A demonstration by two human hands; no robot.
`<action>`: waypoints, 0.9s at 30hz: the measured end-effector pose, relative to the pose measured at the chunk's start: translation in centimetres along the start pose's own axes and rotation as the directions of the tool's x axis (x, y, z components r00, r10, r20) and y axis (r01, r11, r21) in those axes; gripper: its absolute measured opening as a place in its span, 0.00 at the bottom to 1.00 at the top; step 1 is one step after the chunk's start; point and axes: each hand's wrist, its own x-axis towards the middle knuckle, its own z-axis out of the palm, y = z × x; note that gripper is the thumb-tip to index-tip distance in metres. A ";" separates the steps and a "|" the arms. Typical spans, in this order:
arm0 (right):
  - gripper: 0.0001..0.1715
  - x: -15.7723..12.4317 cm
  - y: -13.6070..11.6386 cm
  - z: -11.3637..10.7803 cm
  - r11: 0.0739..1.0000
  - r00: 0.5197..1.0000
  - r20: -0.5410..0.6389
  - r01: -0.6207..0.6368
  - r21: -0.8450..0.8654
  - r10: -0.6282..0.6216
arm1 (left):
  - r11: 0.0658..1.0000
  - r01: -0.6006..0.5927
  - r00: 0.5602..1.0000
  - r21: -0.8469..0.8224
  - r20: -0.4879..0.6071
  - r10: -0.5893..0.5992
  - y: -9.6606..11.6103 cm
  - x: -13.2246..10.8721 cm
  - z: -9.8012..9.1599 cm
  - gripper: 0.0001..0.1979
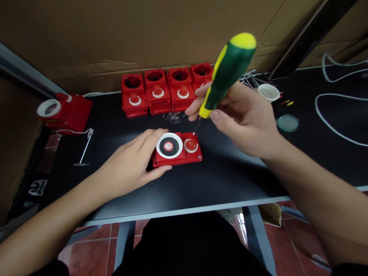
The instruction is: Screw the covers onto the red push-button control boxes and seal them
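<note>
A red alarm unit [179, 156] lies on the black table, with a white-ringed round sounder [169, 145] on its left part and a red lamp [191, 145] on its right. My left hand [138, 159] grips its left end, fingers behind and thumb in front. In my right hand [244, 119] is a screwdriver [227, 73] with a green and yellow handle, tilted with its shaft down. The tip is at a screw [194, 133] at the unit's far right corner; I cannot tell whether it is seated. Another screw [200, 157] shows at the near right corner.
Several red housings [156, 90] stand in a row at the back, small screws [174, 117] scattered before them. Another red unit [69, 113] and a T-handled tool [85, 149] are left. A white cup [268, 92], a clear lid [288, 123] and a white cable [323, 115] lie right.
</note>
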 end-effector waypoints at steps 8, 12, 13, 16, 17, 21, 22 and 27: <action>0.15 -0.2 1.0 -0.3 0.969 0.994 -0.090 0.040 -0.244 -0.063 | 1.000 0.002 1.000 0.020 0.003 -0.002 0.1 0.0 0.0 0.37; 0.23 0.0 0.9 -0.7 0.923 0.998 -0.028 0.042 -0.383 -0.057 | 1.000 0.001 1.000 0.002 0.004 -0.001 0.0 0.0 0.1 0.37; 0.24 0.0 0.8 -0.7 0.924 0.998 -0.022 0.040 -0.379 -0.052 | 1.000 -0.001 1.000 0.000 -0.001 0.001 0.0 0.0 0.1 0.37; 0.25 -0.1 0.7 -0.6 0.939 0.998 -0.055 0.021 -0.344 -0.043 | 1.000 -0.006 1.000 0.008 -0.011 0.006 0.0 0.0 0.1 0.37; 0.26 -0.1 0.7 -0.5 0.945 0.997 -0.064 0.012 -0.326 -0.035 | 1.000 -0.004 1.000 0.011 -0.008 0.004 0.0 0.0 0.1 0.37; 0.25 -0.2 0.6 -0.3 0.977 0.999 -0.052 -0.004 -0.214 -0.008 | 1.000 0.017 1.000 0.007 0.008 -0.017 0.1 0.0 0.1 0.36; 0.25 -0.1 0.6 -0.3 0.983 0.999 -0.048 -0.005 -0.186 -0.004 | 1.000 0.022 1.000 0.005 0.011 -0.022 0.1 0.0 0.1 0.36; 0.22 -0.2 0.0 -0.2 0.992 0.999 -0.026 -0.036 -0.120 0.033 | 1.000 0.006 1.000 0.004 0.011 -0.006 0.1 0.1 0.0 0.37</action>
